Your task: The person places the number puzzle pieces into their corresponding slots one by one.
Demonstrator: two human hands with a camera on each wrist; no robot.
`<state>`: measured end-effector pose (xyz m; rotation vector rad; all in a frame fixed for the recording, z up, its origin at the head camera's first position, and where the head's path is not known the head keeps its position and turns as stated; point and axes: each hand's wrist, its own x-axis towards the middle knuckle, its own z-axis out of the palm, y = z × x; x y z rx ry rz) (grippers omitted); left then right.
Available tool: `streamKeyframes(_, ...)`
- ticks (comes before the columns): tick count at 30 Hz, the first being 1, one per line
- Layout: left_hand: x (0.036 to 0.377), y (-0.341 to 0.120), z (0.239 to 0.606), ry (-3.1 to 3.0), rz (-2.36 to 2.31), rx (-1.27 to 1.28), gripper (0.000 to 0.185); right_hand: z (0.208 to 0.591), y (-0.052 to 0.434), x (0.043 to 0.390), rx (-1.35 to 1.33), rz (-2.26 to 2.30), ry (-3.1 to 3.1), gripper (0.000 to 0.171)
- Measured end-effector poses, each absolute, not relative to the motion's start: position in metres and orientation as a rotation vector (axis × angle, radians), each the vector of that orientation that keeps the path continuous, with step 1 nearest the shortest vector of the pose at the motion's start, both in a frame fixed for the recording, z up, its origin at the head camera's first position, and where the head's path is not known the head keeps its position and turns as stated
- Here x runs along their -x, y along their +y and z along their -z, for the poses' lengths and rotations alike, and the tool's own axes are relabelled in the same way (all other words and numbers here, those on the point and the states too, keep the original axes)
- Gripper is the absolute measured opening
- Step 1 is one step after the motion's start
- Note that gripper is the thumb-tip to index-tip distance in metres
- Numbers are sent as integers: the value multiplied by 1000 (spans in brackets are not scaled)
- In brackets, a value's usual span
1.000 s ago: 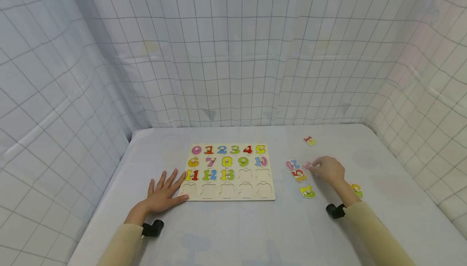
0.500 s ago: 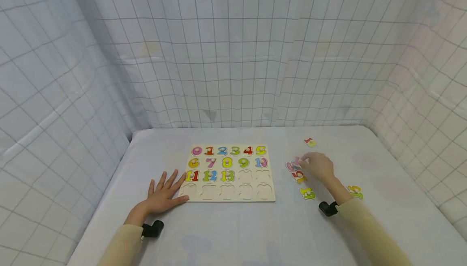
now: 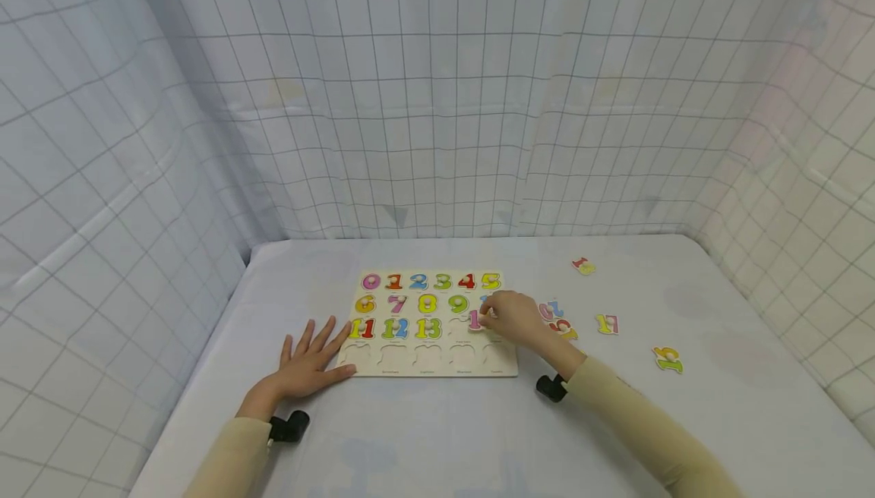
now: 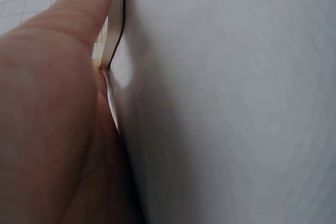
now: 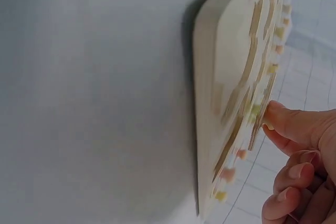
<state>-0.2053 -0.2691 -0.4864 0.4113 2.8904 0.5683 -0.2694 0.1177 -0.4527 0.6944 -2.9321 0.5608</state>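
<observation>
A wooden number puzzle board lies in the middle of the table, with number pieces in its upper rows and bare recesses lower down. My left hand lies flat with fingers spread, its fingertips on the board's left edge; the left wrist view shows the thumb along that edge. Over the right part of the third row, my right hand pinches a number puzzle piece by its knob. A pink 1 shows on the piece; fingers cover the rest. In the right wrist view this piece appears edge-on above the board.
Right of the board lie several loose number pieces: a red-and-yellow one at the back, a pink-and-blue one, a red one, a 17 and a yellow-and-green one. Gridded white curtains surround the table.
My right hand has carried the pink piece left from among the loose pieces to above the board. The 17 has come into view, and my forearm now hides a green piece. My left hand stays put.
</observation>
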Motion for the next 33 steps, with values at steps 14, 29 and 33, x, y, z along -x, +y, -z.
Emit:
streamKeyframes(14, 211, -271, 492, 2902, -543, -432, 87, 455, 87, 269, -786, -518, -2945, 9)
streamKeyframes(29, 209, -272, 493, 2897, -547, -420, 87, 459, 85, 269, -808, -505, -2928, 11)
streamKeyframes(33, 208, -272, 493, 2898, -545, -419, 87, 459, 85, 269, -803, -506, -2935, 11)
